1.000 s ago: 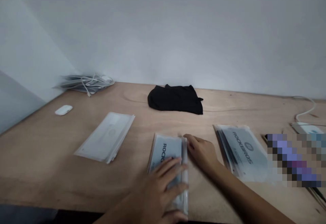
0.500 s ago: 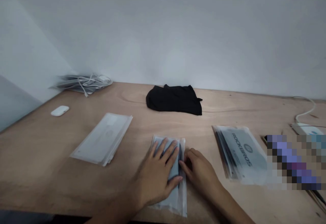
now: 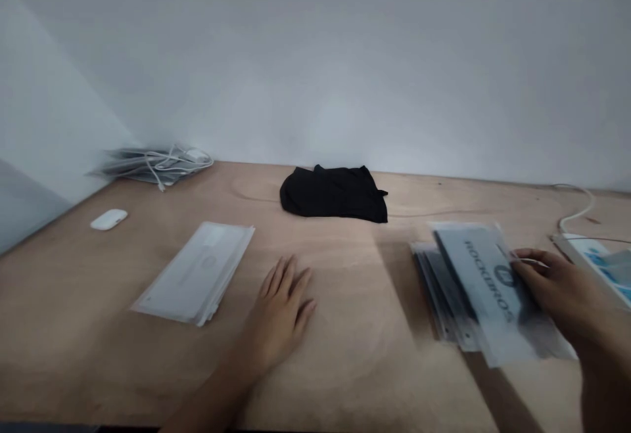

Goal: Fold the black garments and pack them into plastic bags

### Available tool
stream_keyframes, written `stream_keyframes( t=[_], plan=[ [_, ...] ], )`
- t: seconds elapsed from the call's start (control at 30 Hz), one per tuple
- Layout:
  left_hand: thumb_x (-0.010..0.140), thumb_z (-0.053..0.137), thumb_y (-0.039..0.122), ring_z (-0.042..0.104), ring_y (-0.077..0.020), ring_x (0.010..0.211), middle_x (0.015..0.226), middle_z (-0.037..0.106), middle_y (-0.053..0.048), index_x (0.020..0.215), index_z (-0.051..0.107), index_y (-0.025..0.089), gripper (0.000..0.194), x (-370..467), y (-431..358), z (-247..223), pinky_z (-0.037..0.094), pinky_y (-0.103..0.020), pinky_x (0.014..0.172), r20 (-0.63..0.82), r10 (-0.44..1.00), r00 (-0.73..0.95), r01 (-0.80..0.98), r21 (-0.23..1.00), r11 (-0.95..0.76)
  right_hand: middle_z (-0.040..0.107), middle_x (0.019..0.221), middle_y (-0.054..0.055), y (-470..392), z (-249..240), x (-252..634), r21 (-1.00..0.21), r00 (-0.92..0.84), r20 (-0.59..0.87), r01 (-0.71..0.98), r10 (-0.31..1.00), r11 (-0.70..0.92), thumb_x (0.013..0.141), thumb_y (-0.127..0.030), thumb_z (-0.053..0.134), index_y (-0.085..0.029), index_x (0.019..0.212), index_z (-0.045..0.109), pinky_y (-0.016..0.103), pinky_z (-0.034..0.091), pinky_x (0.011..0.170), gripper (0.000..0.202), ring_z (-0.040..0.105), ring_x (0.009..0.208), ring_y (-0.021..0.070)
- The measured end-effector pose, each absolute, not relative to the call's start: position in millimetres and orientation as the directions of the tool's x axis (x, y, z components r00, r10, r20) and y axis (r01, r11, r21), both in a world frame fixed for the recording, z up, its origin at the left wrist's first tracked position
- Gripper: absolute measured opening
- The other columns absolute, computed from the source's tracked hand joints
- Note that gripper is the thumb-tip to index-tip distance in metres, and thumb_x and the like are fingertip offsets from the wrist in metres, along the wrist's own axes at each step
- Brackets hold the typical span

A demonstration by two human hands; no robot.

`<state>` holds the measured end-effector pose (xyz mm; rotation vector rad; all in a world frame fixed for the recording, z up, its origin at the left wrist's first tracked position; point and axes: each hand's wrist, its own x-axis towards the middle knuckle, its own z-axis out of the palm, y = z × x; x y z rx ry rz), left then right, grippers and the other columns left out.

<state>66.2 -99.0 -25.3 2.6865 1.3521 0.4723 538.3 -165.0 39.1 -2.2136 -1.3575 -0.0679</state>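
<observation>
My right hand (image 3: 562,288) pinches the right edge of a translucent plastic zip pouch (image 3: 486,275) printed ROCKBROS, with a grey-blue insert inside. That pouch is tilted over a stack of similar pouches (image 3: 441,295) and overlaps it; whether it touches the stack I cannot tell. My left hand (image 3: 280,308) rests palm down on the wooden table with its fingers stretched out and nothing in them. Left of it lies another pile of frosted zip pouches (image 3: 197,272), the nearest thing to that hand.
A black folded cloth (image 3: 334,194) lies near the wall. At the back left are grey packets (image 3: 133,163) with a white cable (image 3: 170,160) on top. A white case (image 3: 109,219) sits left. A white power strip (image 3: 586,249) with a cord stands at the right edge.
The pouch that lay under both hands at the front middle is gone from there. My right hand has moved right, now holding a pouch over the right stack. My left hand has shifted slightly left.
</observation>
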Motion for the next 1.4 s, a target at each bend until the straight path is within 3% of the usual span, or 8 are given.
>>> stream_keyframes(
  t=[0.1,0.2,0.33,0.5,0.8,0.97,1.13,1.4],
  plan=[
    [0.1,0.05,0.041,0.026,-0.0383,0.151,0.163,0.032,-0.015,0.145,0.05,0.018,0.05,68,-99,-23,0.034,-0.059,0.117,0.23,0.8,0.554,0.771,0.22,-0.598,0.071,0.062,0.018,-168,22,567,-0.452,0.632,0.112,0.72,0.767,-0.527,0.086,-0.038,0.059,-0.022,0.081,0.072,0.045,0.047,0.051,0.022,0.068,0.05,0.0288],
    [0.1,0.05,0.041,0.027,-0.0386,0.15,0.163,0.033,-0.016,0.144,0.051,0.017,0.05,69,-100,-20,0.035,-0.059,0.116,0.224,0.799,0.559,0.773,0.208,-0.599,0.073,0.07,0.022,-170,12,557,-0.34,0.618,0.217,0.773,0.755,-0.535,0.086,-0.04,0.058,-0.019,0.101,0.075,0.056,0.048,0.057,0.031,0.069,0.059,0.0403],
    [0.101,0.05,0.041,0.029,-0.0388,0.149,0.161,0.035,-0.017,0.143,0.051,0.017,0.049,69,-100,-20,0.036,-0.06,0.115,0.227,0.794,0.564,0.773,0.192,-0.604,0.068,0.128,0.019,-166,13,523,-0.2,0.335,0.464,0.941,0.82,-0.272,0.095,-0.05,0.044,-0.025,0.133,0.062,0.059,0.053,0.087,0.05,0.068,0.108,0.0414],
    [0.1,0.051,0.04,0.029,-0.0377,0.15,0.163,0.033,-0.014,0.146,0.049,0.02,0.049,69,-101,-20,0.037,-0.058,0.115,0.247,0.791,0.56,0.77,0.195,-0.607,0.043,0.158,0.013,-153,-8,490,-0.081,0.11,0.239,0.992,0.965,-0.093,0.099,-0.056,0.031,-0.02,0.146,0.051,0.066,0.037,0.11,0.063,0.036,0.146,0.0404],
    [0.099,0.052,0.037,0.033,-0.0407,0.148,0.161,0.036,-0.017,0.142,0.054,0.02,0.046,67,-101,-19,0.041,-0.06,0.111,0.223,0.798,0.559,0.771,0.212,-0.6,0.04,0.16,0.011,-153,-26,488,0.028,0.125,0.154,0.991,0.98,-0.131,0.099,-0.054,0.027,-0.022,0.151,0.046,0.064,0.036,0.112,0.064,0.033,0.148,0.038],
    [0.101,0.048,0.031,0.055,-0.0316,0.131,0.146,0.056,-0.014,0.115,0.07,0.018,0.029,66,-71,15,0.049,-0.049,0.107,0.237,0.782,0.577,0.72,0.304,-0.623,0.047,0.155,0.017,-126,12,476,-0.077,-0.029,0.186,0.996,0.982,0.044,0.098,-0.051,0.039,-0.018,0.141,0.057,0.058,0.043,0.11,0.057,0.047,0.14,0.0383],
    [0.1,0.049,0.023,0.063,-0.0267,0.116,0.127,0.064,-0.014,0.123,0.065,0.012,0.029,78,22,36,0.05,-0.043,0.104,0.284,0.698,0.657,0.672,0.2,-0.713,0.056,0.148,0.011,-45,32,452,-0.188,-0.306,0.086,0.93,0.948,0.317,0.098,-0.042,0.048,-0.022,0.139,0.06,0.045,0.051,0.105,0.047,0.061,0.127,0.0299],
    [0.096,0.054,0.022,0.065,-0.0285,0.11,0.121,0.067,-0.014,0.107,0.075,0.015,0.024,71,121,8,0.051,-0.043,0.097,0.185,0.651,0.737,0.638,0.129,-0.759,0.069,0.133,0.008,40,3,450,-0.147,-0.332,0.046,0.931,0.942,0.335,0.091,-0.031,0.062,-0.025,0.117,0.076,0.043,0.055,0.096,0.03,0.07,0.113,0.0306]
  ],
)
